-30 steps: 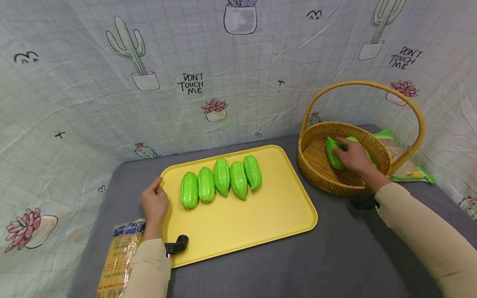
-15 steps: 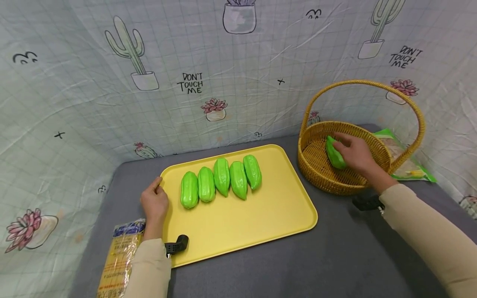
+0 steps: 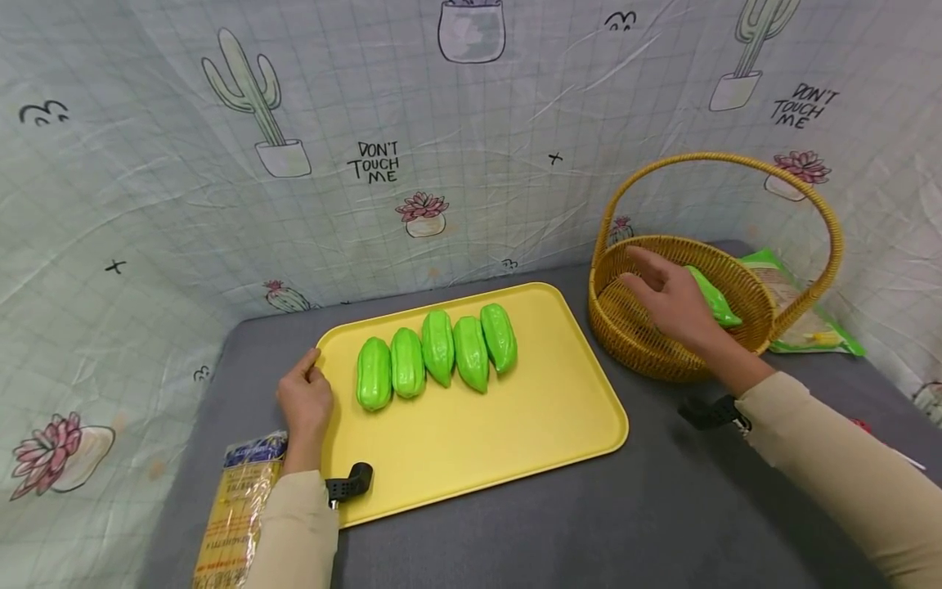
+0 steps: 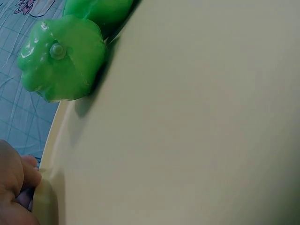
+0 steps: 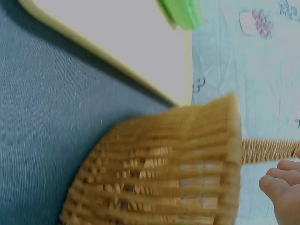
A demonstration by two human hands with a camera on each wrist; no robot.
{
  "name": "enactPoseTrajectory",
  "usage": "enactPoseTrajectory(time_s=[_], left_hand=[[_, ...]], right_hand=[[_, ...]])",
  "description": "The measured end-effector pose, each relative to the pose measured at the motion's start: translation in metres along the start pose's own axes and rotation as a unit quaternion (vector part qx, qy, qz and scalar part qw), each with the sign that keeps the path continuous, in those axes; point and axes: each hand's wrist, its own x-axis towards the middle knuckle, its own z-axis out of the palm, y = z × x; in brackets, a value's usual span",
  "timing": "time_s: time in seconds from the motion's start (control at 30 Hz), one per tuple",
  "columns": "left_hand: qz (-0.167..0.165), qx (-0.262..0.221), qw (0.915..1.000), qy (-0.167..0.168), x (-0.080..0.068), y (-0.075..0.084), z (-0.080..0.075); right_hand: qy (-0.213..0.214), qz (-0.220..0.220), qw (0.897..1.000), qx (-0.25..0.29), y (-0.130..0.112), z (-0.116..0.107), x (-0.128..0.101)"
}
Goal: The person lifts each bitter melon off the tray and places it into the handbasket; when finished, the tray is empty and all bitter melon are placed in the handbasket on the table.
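Observation:
Several green ridged gourds (image 3: 439,352) lie side by side on a yellow tray (image 3: 478,433) in the head view. My left hand (image 3: 305,401) holds the tray's left rim, thumb on top. The left wrist view shows its curled fingers (image 4: 16,183) at the tray's rim (image 4: 187,117), near the end gourd (image 4: 61,58). My right hand (image 3: 673,303) hovers over the wicker basket (image 3: 648,352) with fingers straight and spread. One more gourd (image 3: 714,298) shows in the basket just behind that hand, with no grip on it visible. The right wrist view shows fingertips (image 5: 281,183) with nothing in them beside the basket wall (image 5: 159,178).
A yellow food packet (image 3: 235,507) lies by my left forearm at the table's front left. A green packet (image 3: 802,319) lies behind the basket. A printed cloth backdrop (image 3: 441,123) closes off the back and sides. Grey table surface (image 3: 589,507) spreads in front of the tray.
My right hand was curled over the gourd in the basket; it has since risen and shifted left with fingers spread. The gourd now shows further right. My left hand has not moved.

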Motion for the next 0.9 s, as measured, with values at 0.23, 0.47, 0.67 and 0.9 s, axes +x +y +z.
enactPoseTrajectory(time_s=[0.23,0.47,0.67,0.9], left_hand=[[0.005,0.001,1.0,0.004,0.001,0.001,0.001],[0.004,-0.004,1.0,0.005,0.002,0.001,0.001],[0.004,-0.003,1.0,0.006,0.002,0.0,0.002],[0.004,-0.007,1.0,0.006,0.002,-0.002,0.001]], right_hand=[[-0.017,-0.023,0.999,0.027,-0.016,0.015,-0.002],[-0.052,-0.038,0.996,0.066,-0.029,0.038,0.001],[-0.093,-0.034,0.992,0.08,-0.031,0.065,0.003],[-0.146,-0.029,0.985,0.086,-0.034,0.095,0.005]])
